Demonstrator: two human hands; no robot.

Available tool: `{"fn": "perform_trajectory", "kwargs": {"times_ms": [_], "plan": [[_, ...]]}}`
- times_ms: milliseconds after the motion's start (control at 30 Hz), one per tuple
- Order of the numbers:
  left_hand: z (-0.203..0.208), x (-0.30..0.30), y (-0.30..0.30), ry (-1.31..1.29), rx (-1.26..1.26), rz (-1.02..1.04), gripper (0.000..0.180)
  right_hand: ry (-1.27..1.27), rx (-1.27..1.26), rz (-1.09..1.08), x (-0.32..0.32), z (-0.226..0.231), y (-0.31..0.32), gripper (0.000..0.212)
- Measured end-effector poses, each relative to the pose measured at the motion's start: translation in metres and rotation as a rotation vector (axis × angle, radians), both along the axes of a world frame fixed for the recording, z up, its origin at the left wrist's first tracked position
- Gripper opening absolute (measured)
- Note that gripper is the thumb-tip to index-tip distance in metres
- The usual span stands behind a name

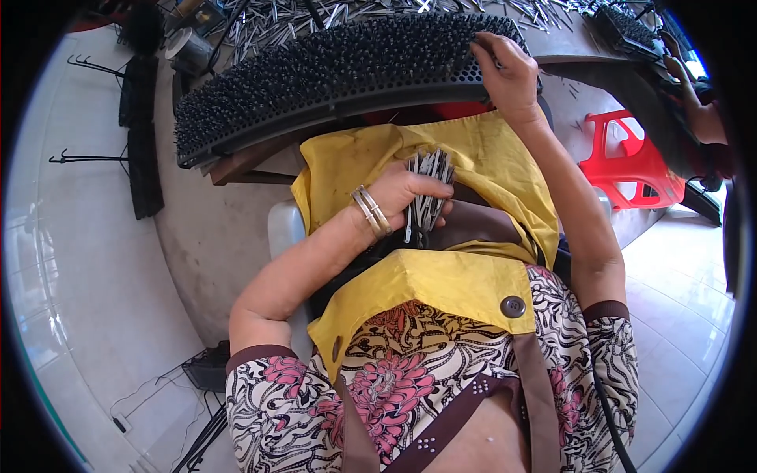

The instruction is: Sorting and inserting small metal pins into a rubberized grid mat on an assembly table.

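Note:
My left hand (392, 193) is closed round a bundle of thin dark and silvery strips (426, 175), held upright over my lap with the thumb across its front. Ahead of me stretches a long black perforated panel (315, 75), its top thickly set with short dark upright strips. At the panel's right end, where a band of bare holes shows along the near edge, my right hand (509, 75) is raised with thumb and fingers pinched together among the strips. Whatever lies between those fingertips is too small to make out.
Many loose strips (276, 22) lie scattered behind the panel. A red plastic stool (631, 162) stands at the right, near another person's arm (702, 110). Black panels with hooked rods (143, 150) are at the left. A yellow apron (339, 162) covers my lap.

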State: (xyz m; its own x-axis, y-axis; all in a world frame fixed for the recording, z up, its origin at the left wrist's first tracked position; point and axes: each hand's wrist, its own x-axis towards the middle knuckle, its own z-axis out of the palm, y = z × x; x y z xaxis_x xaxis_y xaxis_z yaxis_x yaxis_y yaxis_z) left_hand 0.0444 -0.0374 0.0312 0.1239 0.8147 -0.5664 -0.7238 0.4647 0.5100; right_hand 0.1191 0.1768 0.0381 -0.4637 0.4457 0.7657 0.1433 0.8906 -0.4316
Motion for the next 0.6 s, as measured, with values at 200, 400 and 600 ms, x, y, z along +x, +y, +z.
{"fn": "perform_trajectory", "kwargs": {"times_ms": [200,400,600], "plan": [[-0.012,-0.004,0.009,-0.006,0.007,0.053,0.020,-0.478,0.352,-0.087,0.002,-0.014,-0.002,0.020],[0.009,-0.015,0.017,0.074,0.016,0.265,0.016,-0.234,-0.369,0.152,0.016,0.011,-0.051,0.016],[0.004,-0.002,0.016,0.300,0.027,0.315,0.021,-0.362,-0.977,0.321,0.047,0.024,-0.099,0.017]]}}
